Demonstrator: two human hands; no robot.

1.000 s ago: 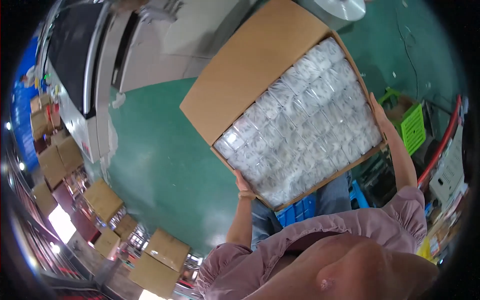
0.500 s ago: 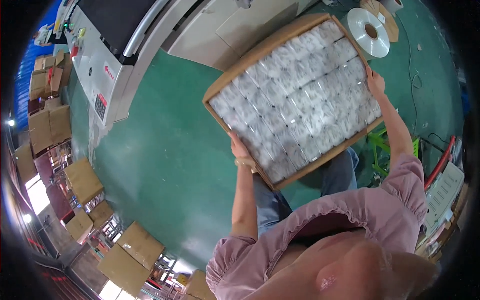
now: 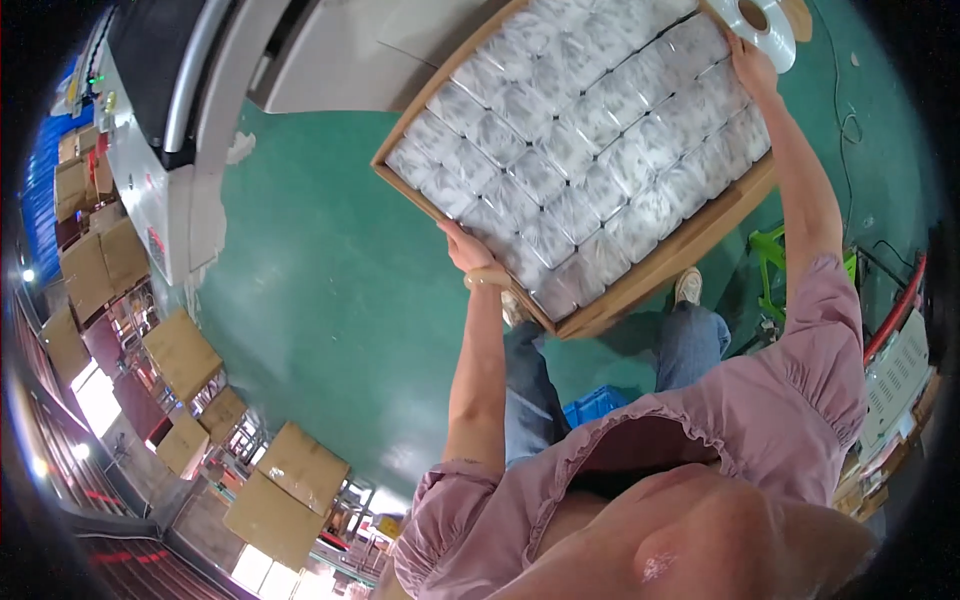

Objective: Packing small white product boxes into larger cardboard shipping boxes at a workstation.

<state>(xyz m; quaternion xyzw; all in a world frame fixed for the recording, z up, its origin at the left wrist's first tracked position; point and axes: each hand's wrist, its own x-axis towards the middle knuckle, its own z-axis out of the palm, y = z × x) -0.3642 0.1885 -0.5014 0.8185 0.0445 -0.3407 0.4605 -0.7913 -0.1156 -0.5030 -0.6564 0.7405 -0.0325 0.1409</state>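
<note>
A large open cardboard box (image 3: 672,252) is held out in front of my body, tilted in the view. Rows of clear-wrapped packs with whitish contents (image 3: 575,150) fill it, packed tightly side by side. My left hand (image 3: 466,248) is closed on the box's left wall near the front corner, a pale bangle on its wrist. Over the right edge, near the far corner, my right hand (image 3: 752,68) grips the opposite wall. Fingers on the outer side and underneath are partly hidden by the box.
Ahead and left stands a grey-white machine (image 3: 150,200) with a metal rail. A white roll (image 3: 775,40) lies beyond my right hand. A green stool (image 3: 768,265) is at right, a blue crate (image 3: 594,405) by my legs. Cardboard boxes (image 3: 275,510) line the left.
Both hands have carried the box farther from my body and slightly left. It has tilted, showing more of its near side wall. My shoes and the blue crate have come into view.
</note>
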